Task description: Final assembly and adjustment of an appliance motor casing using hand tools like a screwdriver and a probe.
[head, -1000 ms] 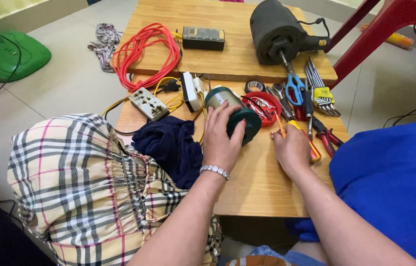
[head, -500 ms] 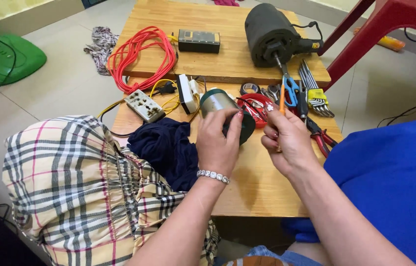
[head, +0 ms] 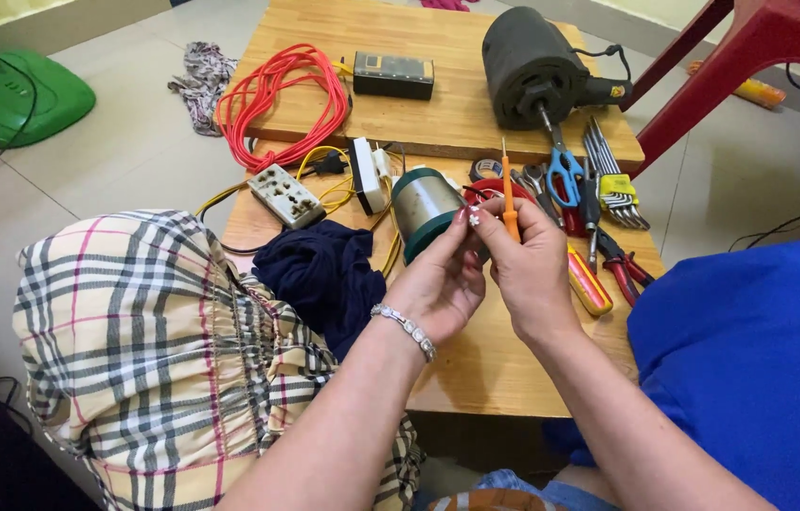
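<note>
My left hand [head: 438,279] grips a green and silver cylindrical motor part [head: 422,208], lifted and tilted just above the low wooden table [head: 476,369]. My right hand [head: 528,270] holds a thin orange screwdriver [head: 508,194] upright, its tip pointing up, close beside the cylinder. Both hands touch in front of me. A silver bracelet [head: 407,328] circles my left wrist.
A dark blue cloth [head: 324,274] lies left of my hands. Behind them are a white power strip [head: 284,195], red cable coil [head: 284,95], black motor [head: 525,66], blue-handled scissors [head: 564,175], hex keys [head: 613,180], pliers [head: 622,270] and a yellow-red screwdriver [head: 587,281]. A red chair [head: 750,57] stands right.
My right hand picked the orange screwdriver off the tool pile and brought it to the left hand. The left hand lifted the cylinder nearer to me.
</note>
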